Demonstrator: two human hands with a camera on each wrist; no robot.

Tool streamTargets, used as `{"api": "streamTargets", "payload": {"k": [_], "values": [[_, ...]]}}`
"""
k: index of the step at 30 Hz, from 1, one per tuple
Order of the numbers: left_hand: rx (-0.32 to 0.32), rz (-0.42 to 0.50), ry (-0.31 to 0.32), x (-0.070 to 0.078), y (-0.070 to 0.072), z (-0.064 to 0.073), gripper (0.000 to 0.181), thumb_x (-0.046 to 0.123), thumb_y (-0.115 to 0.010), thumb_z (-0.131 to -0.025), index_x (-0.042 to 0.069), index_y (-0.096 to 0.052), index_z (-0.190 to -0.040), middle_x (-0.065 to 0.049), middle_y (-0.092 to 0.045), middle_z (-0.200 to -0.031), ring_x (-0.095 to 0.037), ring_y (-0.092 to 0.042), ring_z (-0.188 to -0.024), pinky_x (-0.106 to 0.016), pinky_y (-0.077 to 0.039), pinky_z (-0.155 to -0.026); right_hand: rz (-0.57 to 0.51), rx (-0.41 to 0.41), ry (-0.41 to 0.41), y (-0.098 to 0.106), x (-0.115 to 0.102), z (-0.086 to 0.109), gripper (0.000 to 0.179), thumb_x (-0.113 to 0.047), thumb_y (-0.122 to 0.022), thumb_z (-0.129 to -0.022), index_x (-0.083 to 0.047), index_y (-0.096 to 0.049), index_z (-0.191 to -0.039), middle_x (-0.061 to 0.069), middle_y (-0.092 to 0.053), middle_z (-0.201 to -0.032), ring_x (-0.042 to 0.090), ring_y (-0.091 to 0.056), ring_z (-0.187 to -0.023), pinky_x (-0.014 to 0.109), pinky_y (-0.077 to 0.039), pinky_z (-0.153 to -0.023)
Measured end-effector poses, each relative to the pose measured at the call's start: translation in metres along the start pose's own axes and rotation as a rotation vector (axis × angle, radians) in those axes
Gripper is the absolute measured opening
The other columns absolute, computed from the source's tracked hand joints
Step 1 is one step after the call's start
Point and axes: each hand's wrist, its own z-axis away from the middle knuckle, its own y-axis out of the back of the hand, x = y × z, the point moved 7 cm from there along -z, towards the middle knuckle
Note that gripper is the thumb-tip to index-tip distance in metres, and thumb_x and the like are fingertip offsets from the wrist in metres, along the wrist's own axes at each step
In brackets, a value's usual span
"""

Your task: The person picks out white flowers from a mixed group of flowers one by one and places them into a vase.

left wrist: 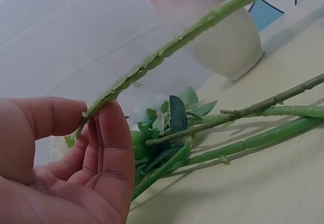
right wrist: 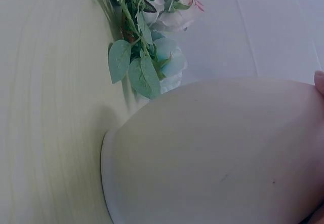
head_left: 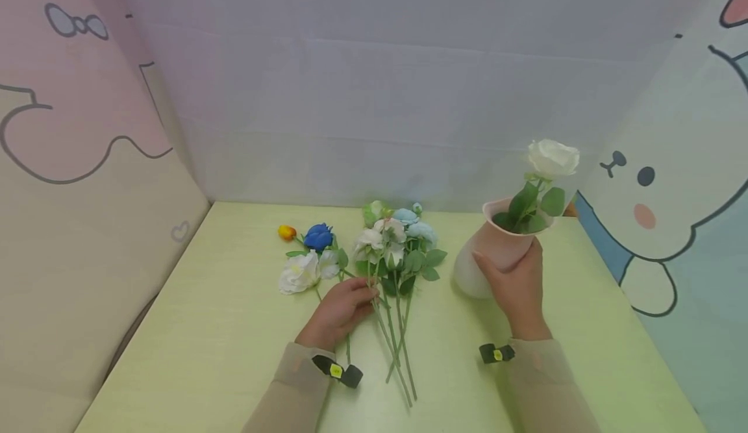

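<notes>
My left hand (head_left: 343, 308) pinches a green artificial flower stem (left wrist: 172, 45) between thumb and fingertips. In the head view, this stem overlaps the white and pale pink blooms (head_left: 369, 246) at the middle of the table. My right hand (head_left: 519, 288) grips the neck of a pink-and-white vase (head_left: 474, 265), thumb on its near side. The vase leans to the right in the head view, its base low at the tabletop. One white rose (head_left: 553, 158) with green leaves stands in its mouth; the lower stem is hidden inside.
Light blue flowers (head_left: 422, 232) and a green bloom (head_left: 374, 212) lie behind the held stem. Left of them are a blue flower (head_left: 318, 236), an orange tulip (head_left: 287, 232) and a white flower (head_left: 299, 273). Several stems point toward the table's (head_left: 222, 329) front. A pale curtain (head_left: 350, 108) backs it.
</notes>
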Motion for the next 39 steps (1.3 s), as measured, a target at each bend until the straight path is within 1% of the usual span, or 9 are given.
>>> {"api": "streamTargets", "payload": {"k": [9, 14, 17, 21, 26, 28, 33, 37, 39], "values": [[-0.103, 0.009, -0.039, 0.007, -0.006, 0.002, 0.035, 0.002, -0.057, -0.103, -0.016, -0.049, -0.133, -0.004, -0.061, -0.108, -0.014, -0.061, -0.092, -0.031, -0.052, -0.085, -0.002, -0.004, -0.002, -0.001, -0.001, 0.000, 0.104, -0.033, -0.091, -0.079, -0.007, -0.026, -0.157, 0.013, -0.044, -0.146, 0.025, -0.048, -0.125, 0.050, -0.039, -0.105], [-0.152, 0.026, -0.060, 0.012, -0.010, 0.005, 0.031, 0.001, -0.056, -0.103, -0.014, -0.050, -0.130, -0.008, -0.063, -0.110, -0.018, -0.063, -0.100, -0.031, -0.054, -0.088, 0.003, 0.000, -0.001, 0.000, 0.000, -0.001, 0.104, -0.033, -0.091, -0.079, -0.007, -0.026, -0.157, 0.012, -0.043, -0.146, 0.025, -0.048, -0.125, 0.049, -0.039, -0.106], [-0.178, 0.039, -0.072, 0.016, -0.012, 0.008, 0.027, 0.001, -0.055, -0.104, -0.010, -0.052, -0.128, -0.009, -0.065, -0.110, -0.020, -0.063, -0.102, -0.030, -0.054, -0.088, 0.012, 0.003, -0.006, 0.000, 0.001, -0.001, 0.105, -0.034, -0.091, -0.079, -0.007, -0.026, -0.157, 0.013, -0.043, -0.147, 0.025, -0.047, -0.126, 0.049, -0.038, -0.106], [-0.194, 0.065, -0.080, 0.021, -0.014, 0.013, 0.018, 0.001, -0.054, -0.104, -0.002, -0.057, -0.122, -0.006, -0.066, -0.106, -0.017, -0.064, -0.098, -0.029, -0.055, -0.086, 0.034, 0.000, -0.008, 0.000, 0.001, -0.001, 0.106, -0.036, -0.090, -0.080, -0.007, -0.024, -0.158, 0.015, -0.041, -0.149, 0.028, -0.046, -0.128, 0.052, -0.037, -0.108], [-0.230, 0.106, -0.102, 0.030, -0.019, 0.020, 0.017, -0.001, -0.053, -0.104, 0.006, -0.059, -0.118, -0.003, -0.066, -0.103, -0.015, -0.065, -0.097, -0.027, -0.055, -0.086, 0.047, 0.001, 0.003, 0.001, 0.001, -0.001, 0.107, -0.036, -0.090, -0.080, -0.006, -0.024, -0.158, 0.017, -0.041, -0.150, 0.029, -0.045, -0.129, 0.053, -0.036, -0.108], [-0.246, 0.122, -0.114, 0.034, -0.021, 0.023, 0.018, -0.002, -0.053, -0.104, 0.006, -0.059, -0.119, -0.003, -0.066, -0.102, -0.014, -0.065, -0.096, -0.027, -0.054, -0.086, 0.043, 0.002, 0.004, 0.001, 0.001, -0.001, 0.107, -0.036, -0.090, -0.080, -0.006, -0.025, -0.158, 0.017, -0.041, -0.150, 0.029, -0.045, -0.129, 0.053, -0.036, -0.108], [-0.279, 0.149, -0.149, 0.040, -0.024, 0.028, 0.020, -0.003, -0.053, -0.103, 0.001, -0.055, -0.123, -0.002, -0.066, -0.102, -0.014, -0.065, -0.096, -0.027, -0.054, -0.087, 0.044, 0.005, -0.002, 0.000, 0.001, -0.001, 0.106, -0.036, -0.090, -0.080, -0.006, -0.025, -0.158, 0.017, -0.041, -0.149, 0.029, -0.046, -0.128, 0.052, -0.037, -0.108], [-0.289, 0.149, -0.163, 0.042, -0.025, 0.030, 0.021, -0.003, -0.055, -0.102, 0.003, -0.056, -0.122, -0.001, -0.067, -0.102, -0.014, -0.065, -0.097, -0.027, -0.054, -0.087, 0.035, 0.007, -0.008, 0.001, 0.001, -0.001, 0.106, -0.035, -0.090, -0.079, -0.005, -0.025, -0.157, 0.017, -0.042, -0.148, 0.028, -0.046, -0.127, 0.052, -0.037, -0.107], [-0.287, 0.139, -0.166, 0.044, -0.026, 0.031, 0.023, -0.003, -0.055, -0.101, 0.002, -0.056, -0.124, -0.001, -0.067, -0.103, -0.015, -0.065, -0.099, -0.028, -0.054, -0.088, 0.031, 0.007, -0.010, 0.001, 0.001, -0.001, 0.106, -0.035, -0.091, -0.079, -0.005, -0.025, -0.157, 0.017, -0.042, -0.147, 0.028, -0.047, -0.127, 0.052, -0.037, -0.107]]}}
